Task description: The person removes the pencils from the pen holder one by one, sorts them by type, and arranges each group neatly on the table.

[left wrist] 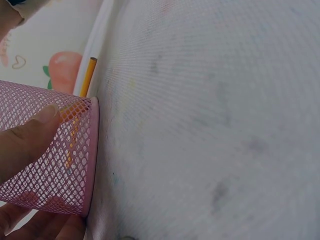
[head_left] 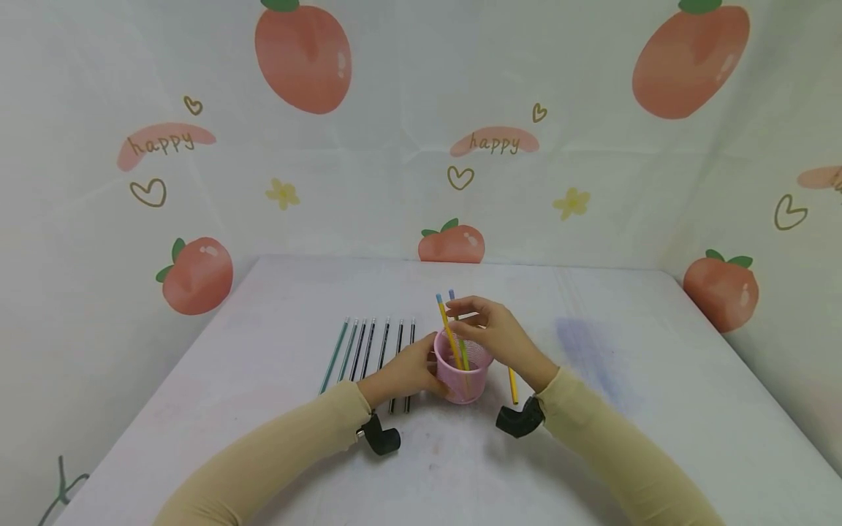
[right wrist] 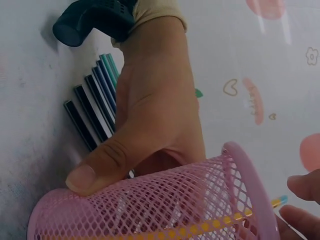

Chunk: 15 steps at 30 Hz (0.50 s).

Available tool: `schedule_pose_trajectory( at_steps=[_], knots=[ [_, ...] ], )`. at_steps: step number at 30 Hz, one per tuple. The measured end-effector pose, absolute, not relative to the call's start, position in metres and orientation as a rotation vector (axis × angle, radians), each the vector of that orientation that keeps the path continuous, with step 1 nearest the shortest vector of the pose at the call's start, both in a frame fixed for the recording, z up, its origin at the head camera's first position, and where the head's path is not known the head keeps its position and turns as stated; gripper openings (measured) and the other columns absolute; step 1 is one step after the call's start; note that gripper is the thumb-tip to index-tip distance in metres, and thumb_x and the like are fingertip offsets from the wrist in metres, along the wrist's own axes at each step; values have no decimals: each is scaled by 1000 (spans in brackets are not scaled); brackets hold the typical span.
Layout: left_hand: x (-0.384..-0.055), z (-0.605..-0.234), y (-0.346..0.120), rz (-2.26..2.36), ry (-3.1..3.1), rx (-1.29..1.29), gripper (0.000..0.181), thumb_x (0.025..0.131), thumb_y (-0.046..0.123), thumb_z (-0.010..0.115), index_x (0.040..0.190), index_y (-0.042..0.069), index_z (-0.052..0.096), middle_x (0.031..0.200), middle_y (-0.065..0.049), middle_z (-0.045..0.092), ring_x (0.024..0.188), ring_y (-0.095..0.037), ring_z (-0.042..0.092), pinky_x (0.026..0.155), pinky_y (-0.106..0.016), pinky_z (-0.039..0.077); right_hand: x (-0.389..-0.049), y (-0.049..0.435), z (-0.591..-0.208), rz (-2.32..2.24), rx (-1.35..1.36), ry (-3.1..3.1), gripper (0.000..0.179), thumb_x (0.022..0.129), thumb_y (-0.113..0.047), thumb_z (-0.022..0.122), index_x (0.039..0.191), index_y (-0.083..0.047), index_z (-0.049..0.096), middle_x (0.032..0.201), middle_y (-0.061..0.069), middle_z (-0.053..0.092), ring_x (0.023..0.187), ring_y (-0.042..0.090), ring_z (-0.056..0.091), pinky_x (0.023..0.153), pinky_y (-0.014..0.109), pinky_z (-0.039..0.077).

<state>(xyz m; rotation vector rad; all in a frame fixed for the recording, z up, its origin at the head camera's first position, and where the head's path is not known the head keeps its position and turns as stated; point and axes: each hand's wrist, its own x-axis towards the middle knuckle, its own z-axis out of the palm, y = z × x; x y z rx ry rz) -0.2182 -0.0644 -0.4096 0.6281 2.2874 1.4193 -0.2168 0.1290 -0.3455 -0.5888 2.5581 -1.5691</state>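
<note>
A pink mesh pencil cup (head_left: 463, 387) stands on the table, and my left hand (head_left: 409, 369) grips its left side. In the left wrist view, the thumb (left wrist: 30, 145) presses the mesh. Two pencils lean inside: a yellow pencil (head_left: 445, 319) with a blue end and a green pencil (head_left: 465, 356) with a purple end. Over the rim, my right hand (head_left: 501, 336) curls its fingers about the green pencil's upper part, partly hiding it. The right wrist view shows the fingertips beside the yellow pencil's blue end (right wrist: 283, 199), apart from it; the green pencil cannot be made out there.
Left of the cup lies a row of several dark and teal pencils (head_left: 342, 340), partly behind my left arm. A yellow pencil (head_left: 513, 387) lies to the cup's right, under my right forearm. A fruit-print cloth (head_left: 368, 204) hangs behind the table.
</note>
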Motion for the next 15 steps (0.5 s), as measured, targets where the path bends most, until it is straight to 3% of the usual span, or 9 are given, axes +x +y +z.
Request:
schedule_pose_trajectory(
  at_steps=[8, 15],
  knots=[
    [-218, -410, -64, 1417, 2271, 609, 98, 69, 8, 86, 150, 14, 30, 142, -5, 50, 129, -25, 51, 104, -40, 47, -215, 120, -347, -1416, -659, 2562, 29, 89, -14, 70, 117, -12, 67, 107, 4, 70, 96, 19, 67, 82, 33, 56],
    [-217, -410, -65, 1393, 2300, 589, 96, 68, 12, 88, 148, 15, 35, 139, -6, 53, 125, -26, 55, 102, -40, 49, -214, 115, -347, -1319, -780, 2546, 21, 85, -5, 72, 105, -8, 68, 100, 5, 69, 87, 16, 67, 72, 27, 57]
  ],
)
